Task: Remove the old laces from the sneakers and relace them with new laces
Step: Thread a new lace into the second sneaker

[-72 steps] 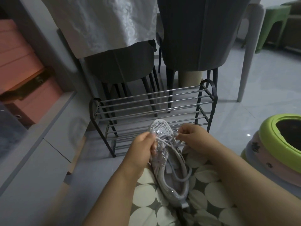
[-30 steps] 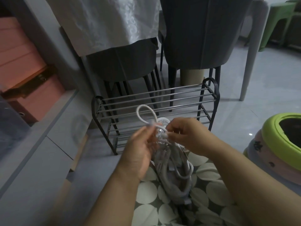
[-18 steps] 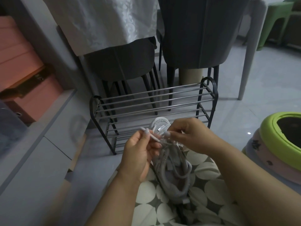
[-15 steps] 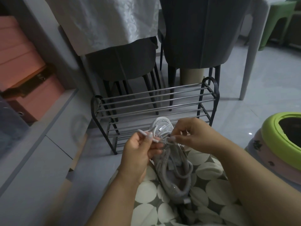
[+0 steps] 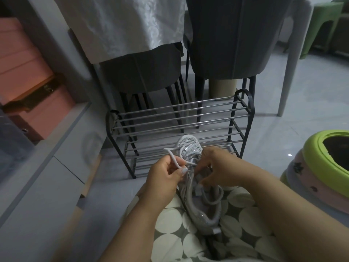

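Sneaker held on the lap

A lace is pinched by the left hand; the sneaker's upper is gripped by right hand fingers.

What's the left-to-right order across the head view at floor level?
Pink storage boxes → grey cabinet → left hand → sneaker → right hand → green-rimmed stool stack.

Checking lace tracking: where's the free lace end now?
Head view, centre: the lace is pinched by the left hand, looping over the sneaker toe, before the shoe rack.
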